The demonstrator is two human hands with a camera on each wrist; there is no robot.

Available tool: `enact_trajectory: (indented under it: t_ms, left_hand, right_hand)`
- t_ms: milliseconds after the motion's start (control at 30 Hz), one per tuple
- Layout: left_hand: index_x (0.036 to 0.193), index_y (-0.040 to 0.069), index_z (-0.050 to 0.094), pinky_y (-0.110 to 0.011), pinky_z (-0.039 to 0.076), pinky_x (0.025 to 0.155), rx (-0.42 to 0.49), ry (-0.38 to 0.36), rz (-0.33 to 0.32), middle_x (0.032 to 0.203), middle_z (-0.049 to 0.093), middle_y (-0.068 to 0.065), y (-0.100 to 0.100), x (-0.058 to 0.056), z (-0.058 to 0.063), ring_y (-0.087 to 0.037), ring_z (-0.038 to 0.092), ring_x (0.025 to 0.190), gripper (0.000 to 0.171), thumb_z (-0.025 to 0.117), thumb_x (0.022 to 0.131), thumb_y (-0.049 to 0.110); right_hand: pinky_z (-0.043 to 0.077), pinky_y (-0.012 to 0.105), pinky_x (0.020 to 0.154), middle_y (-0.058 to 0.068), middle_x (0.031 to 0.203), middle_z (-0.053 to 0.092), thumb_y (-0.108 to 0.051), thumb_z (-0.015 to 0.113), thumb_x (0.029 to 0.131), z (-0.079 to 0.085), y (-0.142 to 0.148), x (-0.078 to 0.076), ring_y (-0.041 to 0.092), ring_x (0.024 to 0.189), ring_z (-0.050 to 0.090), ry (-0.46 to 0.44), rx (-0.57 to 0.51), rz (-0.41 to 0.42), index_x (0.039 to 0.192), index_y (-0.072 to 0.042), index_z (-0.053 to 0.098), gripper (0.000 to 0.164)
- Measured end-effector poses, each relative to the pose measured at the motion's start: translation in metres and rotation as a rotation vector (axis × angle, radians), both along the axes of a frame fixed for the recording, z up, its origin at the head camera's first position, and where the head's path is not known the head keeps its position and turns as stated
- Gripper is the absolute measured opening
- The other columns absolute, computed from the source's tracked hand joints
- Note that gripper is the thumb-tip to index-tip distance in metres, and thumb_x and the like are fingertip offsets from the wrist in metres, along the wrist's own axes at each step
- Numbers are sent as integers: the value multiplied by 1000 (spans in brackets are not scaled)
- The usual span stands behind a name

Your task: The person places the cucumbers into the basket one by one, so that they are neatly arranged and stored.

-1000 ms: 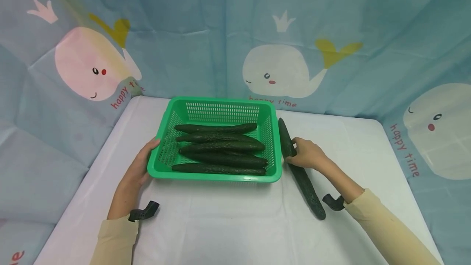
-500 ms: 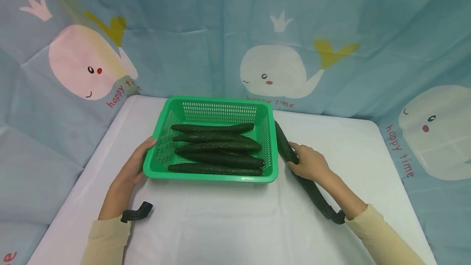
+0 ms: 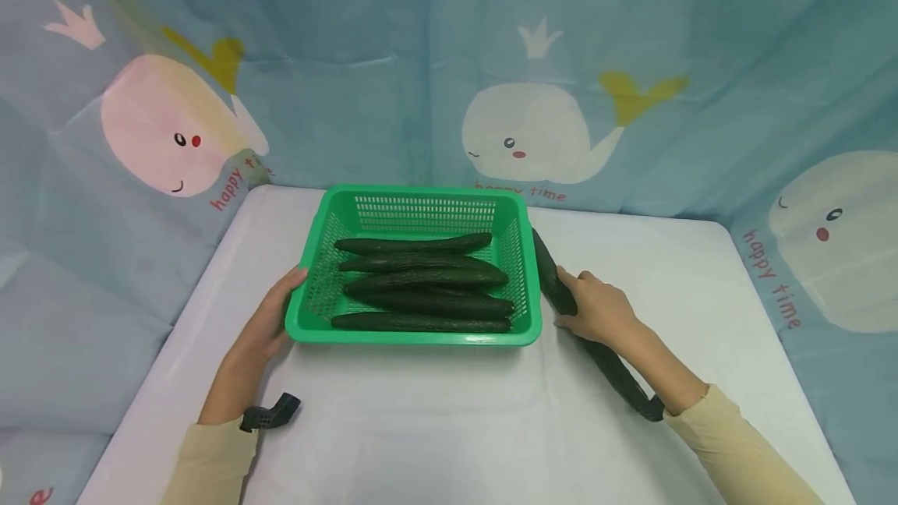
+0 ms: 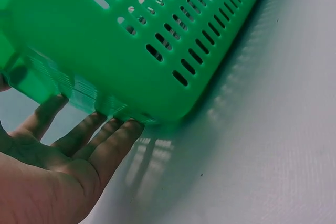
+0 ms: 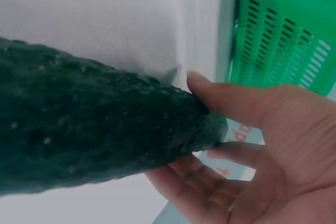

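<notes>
My right hand (image 3: 598, 312) grips a long dark green cucumber (image 3: 616, 376) that slants along the right side of a green plastic basket (image 3: 414, 338). In the right wrist view, thumb and fingers lie on opposite sides of this bumpy cucumber (image 5: 100, 124). Several more cucumbers (image 3: 424, 279) lie crosswise inside the basket. At the basket's left end is my left hand (image 3: 270, 314). The left wrist view has its fairly straight fingers (image 4: 113, 142) touching the slotted basket's outer wall (image 4: 105, 61), with one fingertip at the left image edge.
A white cloth covers the table (image 3: 435, 427). Behind and at both sides hangs a blue curtain (image 3: 393, 100) printed with whales. Each wrist wears a small black camera mount (image 3: 273, 413).
My right hand has slid slightly nearer along the cucumber, and the cucumber's near end has swung to the right. My left hand stays at the basket. The head view shifts slightly.
</notes>
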State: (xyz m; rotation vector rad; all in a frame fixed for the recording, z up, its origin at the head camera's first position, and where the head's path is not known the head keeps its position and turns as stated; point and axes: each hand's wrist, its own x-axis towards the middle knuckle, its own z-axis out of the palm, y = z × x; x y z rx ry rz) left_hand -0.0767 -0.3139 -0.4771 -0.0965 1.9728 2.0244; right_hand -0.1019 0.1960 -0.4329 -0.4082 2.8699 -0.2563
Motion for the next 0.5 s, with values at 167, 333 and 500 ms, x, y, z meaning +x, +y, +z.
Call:
enact_trajectory:
  t_ms: [167,333,500]
  left_hand:
    - [171,13,13,-18,56,100,-5,4,8,154,43,-4,8,0,-4,-2,58,127,77,38,112,56]
    - [171,14,14,-17,56,101,-8,21,7,155,43,-5,6,1,-4,-3,57,128,75,37,112,55]
    - [171,12,14,-21,58,98,-5,20,-13,143,51,3,-2,-1,-1,-4,61,123,74,36,113,52]
  right_hand:
    - [55,39,59,26,112,70,-24,89,85,2,10,2,26,80,63,-31,-10,-18,160,-1,43,91]
    - [46,32,53,24,104,71,-20,79,90,-2,14,2,22,72,55,-35,-62,-54,159,1,44,80]
    - [57,41,60,27,115,74,-22,81,91,-5,14,3,29,84,69,-24,-84,-65,153,4,50,74]
